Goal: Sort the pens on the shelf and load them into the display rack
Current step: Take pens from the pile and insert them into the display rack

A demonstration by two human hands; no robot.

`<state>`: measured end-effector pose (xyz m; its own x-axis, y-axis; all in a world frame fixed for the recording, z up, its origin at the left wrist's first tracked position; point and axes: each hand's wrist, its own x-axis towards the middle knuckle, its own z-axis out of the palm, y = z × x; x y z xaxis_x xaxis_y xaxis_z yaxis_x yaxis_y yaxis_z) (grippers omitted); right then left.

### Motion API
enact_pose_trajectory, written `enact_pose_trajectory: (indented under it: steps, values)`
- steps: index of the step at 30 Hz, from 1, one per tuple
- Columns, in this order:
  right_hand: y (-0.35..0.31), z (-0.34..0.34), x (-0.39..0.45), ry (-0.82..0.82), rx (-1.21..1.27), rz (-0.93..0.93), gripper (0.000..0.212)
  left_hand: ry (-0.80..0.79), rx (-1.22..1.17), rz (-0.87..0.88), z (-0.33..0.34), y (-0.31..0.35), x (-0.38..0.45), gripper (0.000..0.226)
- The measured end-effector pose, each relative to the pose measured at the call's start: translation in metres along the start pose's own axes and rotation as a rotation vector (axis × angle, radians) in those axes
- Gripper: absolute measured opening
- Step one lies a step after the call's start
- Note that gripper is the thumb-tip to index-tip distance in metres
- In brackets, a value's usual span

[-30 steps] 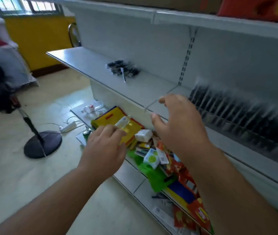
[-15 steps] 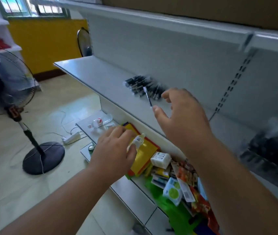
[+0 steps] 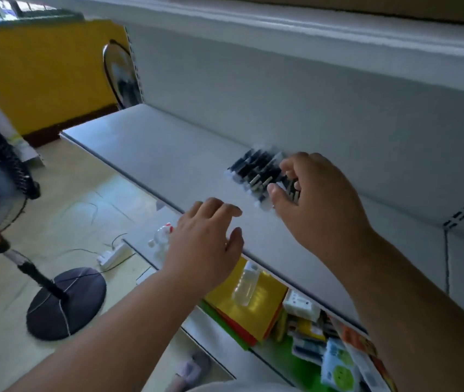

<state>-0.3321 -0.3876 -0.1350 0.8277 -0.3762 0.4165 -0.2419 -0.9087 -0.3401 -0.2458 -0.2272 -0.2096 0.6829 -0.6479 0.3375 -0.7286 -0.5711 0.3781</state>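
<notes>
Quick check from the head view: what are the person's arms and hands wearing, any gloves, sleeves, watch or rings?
Both forearms are bare as far as the frame shows, no sleeves in view. The left hand and the right hand are ungloved, with no watch or wristband at either wrist. No ring shows on the visible fingers, though motion blur softens the detail.

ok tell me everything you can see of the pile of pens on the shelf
The pens lie in a small loose heap on the grey shelf, close to its back wall. They look dark, mostly black, with some pale or clear ends, roughly parallel but blurred, so no count is possible. The right hand reaches into the heap's right side, fingers curled among the pens; whether it has gripped any cannot be told. The left hand hovers nearer, apart from them.
</notes>
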Motion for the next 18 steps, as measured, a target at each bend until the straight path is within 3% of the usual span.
enact_pose_trajectory:
  steps: [9, 13, 18]
  values:
    - [-0.021, 0.048, 0.043, 0.148, -0.091, 0.266, 0.028, -0.146, -0.162, 0.236, 0.021, -0.078, 0.124, 0.028]
    - [-0.033, 0.059, 0.045, 0.148, -0.133, 0.371, 0.031, -0.205, -0.17, 0.214, 0.026, -0.092, 0.153, 0.031]
    - [-0.039, 0.06, 0.05, 0.187, -0.195, 0.439, 0.031, -0.349, -0.064, 0.159, 0.035, -0.093, 0.189, 0.052]
